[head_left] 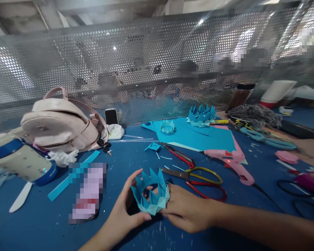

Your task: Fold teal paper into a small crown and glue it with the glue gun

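A small ring of folded blue paper with pointed tips, like a paper crown [152,195], is held just over the blue table near its front edge. My left hand [128,205] curves around its left side, thumb at the bottom rim and fingers behind. My right hand [184,207] grips the ring's right side; some fingertips show through the opening, while others are hidden behind the paper. Just beyond the right hand lie scissors [189,174] with yellow and red handles. A red and black utility knife [179,155] and a small folded blue paper piece [154,147] lie farther off.
A pink glue gun [232,158] with a cord lies at right. Blue paper sheets [209,137] at the back carry a larger paper ring [201,115] and a smaller one [167,127]. Left are a pink backpack [60,122], a tumbler [23,157] and a blue strip [60,188].
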A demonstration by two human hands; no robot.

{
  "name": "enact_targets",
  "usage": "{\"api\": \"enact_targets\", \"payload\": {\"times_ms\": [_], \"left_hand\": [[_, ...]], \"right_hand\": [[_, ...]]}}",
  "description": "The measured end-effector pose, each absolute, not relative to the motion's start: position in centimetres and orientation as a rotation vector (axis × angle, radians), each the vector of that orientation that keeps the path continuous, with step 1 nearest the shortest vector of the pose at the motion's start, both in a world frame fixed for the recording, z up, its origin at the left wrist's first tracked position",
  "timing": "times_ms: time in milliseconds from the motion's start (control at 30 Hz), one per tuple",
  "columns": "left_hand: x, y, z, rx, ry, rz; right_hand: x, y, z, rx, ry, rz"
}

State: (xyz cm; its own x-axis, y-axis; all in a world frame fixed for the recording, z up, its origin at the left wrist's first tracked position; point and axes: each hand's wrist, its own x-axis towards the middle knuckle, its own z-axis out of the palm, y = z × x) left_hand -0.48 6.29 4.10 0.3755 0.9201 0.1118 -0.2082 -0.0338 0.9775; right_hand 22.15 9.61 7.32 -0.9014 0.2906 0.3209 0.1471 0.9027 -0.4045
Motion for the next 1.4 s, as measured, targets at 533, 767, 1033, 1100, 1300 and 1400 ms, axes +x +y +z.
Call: {"api": "enact_targets", "payload": {"times_ms": [533, 767, 1033, 1100, 1300, 1400], "left_hand": [[-0.7, 6.0, 5.3, 1.434, 1.084, 1.162], [-0.8, 6.2, 5.3, 1.370, 0.999, 1.112], [-0.6, 6.3, 5.0, 1.338, 0.959, 1.166], [-0.6, 6.4, 4.9, 1.321, 0.946, 1.181], [-0.8, 6.8, 4.4, 1.284, 0.801, 1.164], [-0.8, 6.9, 3.9, 1.276, 0.747, 1.189]], "right_hand": [[22.6, 10.7, 6.1, -0.771, -1.814, 0.925], [22.9, 10.1, 6.5, -0.844, -1.934, 1.017], [22.7, 10.9, 5.9, -0.823, -1.925, 1.356], [22.5, 11.0, 5.9, -0.794, -1.908, 1.395], [22.4, 10.9, 5.9, -0.770, -1.883, 1.427], [22.6, 10.9, 5.4, -0.893, -1.844, 1.456]]}}
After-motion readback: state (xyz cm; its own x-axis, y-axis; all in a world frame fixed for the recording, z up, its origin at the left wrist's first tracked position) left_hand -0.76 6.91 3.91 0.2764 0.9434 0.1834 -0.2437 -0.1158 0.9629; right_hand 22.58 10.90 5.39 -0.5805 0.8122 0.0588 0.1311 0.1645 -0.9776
